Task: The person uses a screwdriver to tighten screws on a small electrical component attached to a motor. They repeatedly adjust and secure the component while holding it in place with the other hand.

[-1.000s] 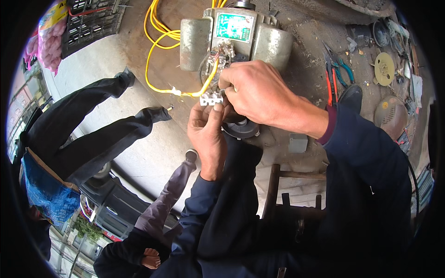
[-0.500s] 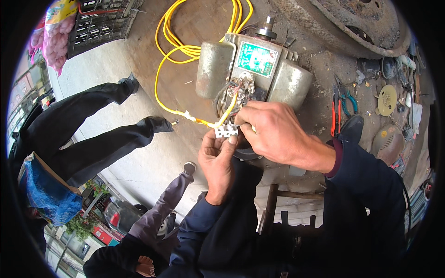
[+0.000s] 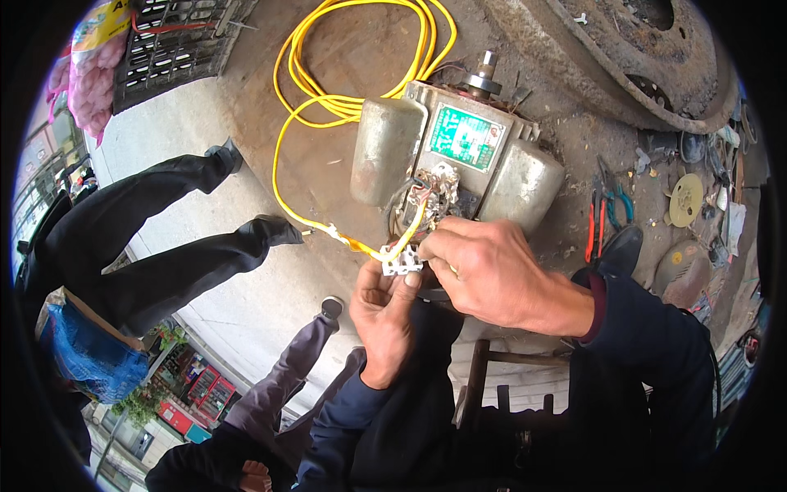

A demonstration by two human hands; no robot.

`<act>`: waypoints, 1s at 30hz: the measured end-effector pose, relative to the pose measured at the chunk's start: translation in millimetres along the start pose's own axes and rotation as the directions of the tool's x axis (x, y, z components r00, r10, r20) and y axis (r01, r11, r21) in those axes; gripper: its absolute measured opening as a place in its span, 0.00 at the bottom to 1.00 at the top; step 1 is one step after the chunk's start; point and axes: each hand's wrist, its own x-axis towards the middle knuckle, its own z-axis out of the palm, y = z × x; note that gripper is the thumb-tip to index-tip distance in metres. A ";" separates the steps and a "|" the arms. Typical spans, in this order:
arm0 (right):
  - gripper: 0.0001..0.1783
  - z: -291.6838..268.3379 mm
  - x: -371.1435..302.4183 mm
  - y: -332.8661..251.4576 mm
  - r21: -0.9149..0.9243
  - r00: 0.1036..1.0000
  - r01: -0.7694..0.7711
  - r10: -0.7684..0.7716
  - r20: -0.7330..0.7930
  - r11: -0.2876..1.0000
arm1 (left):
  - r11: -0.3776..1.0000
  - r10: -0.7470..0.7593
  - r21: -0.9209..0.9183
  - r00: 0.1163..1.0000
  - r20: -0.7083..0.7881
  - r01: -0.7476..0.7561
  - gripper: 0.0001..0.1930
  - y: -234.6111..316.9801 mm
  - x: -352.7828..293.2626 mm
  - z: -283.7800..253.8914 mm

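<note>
Holding a small white block [image 3: 402, 263], the left hand [image 3: 384, 316] pinches it; the right hand [image 3: 484, 275] grips yellow wire [image 3: 410, 234] beside the motor [image 3: 459, 160].

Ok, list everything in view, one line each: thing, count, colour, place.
electric motor: one, grey with green plate, top centre on the ground
yellow cable: one, coiled left of the motor
white terminal block: one, between both hands
pliers: two, red and green handles, right of the motor
rusty disc: one, top right
black crate: one, top left
bystander's legs: dark trousers, left
left hand: holds the block
right hand: pinches wires at the block
</note>
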 end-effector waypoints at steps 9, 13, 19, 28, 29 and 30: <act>0.04 1.3 -0.8 -2.2 -0.005 0.999 -0.029 0.029 -0.019 1.000 | 1.000 -0.005 0.011 1.000 0.015 0.005 0.23 -0.2 1.5 -3.0; 0.03 2.1 -0.3 -2.4 0.019 1.000 -0.019 0.019 -0.019 1.000 | 1.000 -0.013 0.017 1.000 0.005 0.013 0.24 -0.4 1.6 -3.8; 0.05 2.2 -0.2 -2.4 -0.004 1.000 -0.005 0.005 0.002 1.000 | 0.999 0.001 0.035 1.000 0.028 -0.002 0.25 -1.3 3.1 -7.6; 0.08 1.7 0.8 -2.4 -0.004 1.000 0.007 -0.007 -0.003 1.000 | 0.999 0.016 0.028 1.000 0.017 -0.016 0.25 -3.8 3.6 -7.8; 0.08 1.4 0.8 -2.5 0.002 1.000 0.006 -0.006 0.000 1.000 | 0.999 0.015 0.028 1.000 0.013 -0.016 0.25 -3.6 3.7 -7.9; 0.08 1.2 0.6 -2.5 0.000 1.000 0.005 -0.005 0.007 1.000 | 0.999 0.016 0.031 1.000 0.012 -0.016 0.24 -3.6 3.6 -8.0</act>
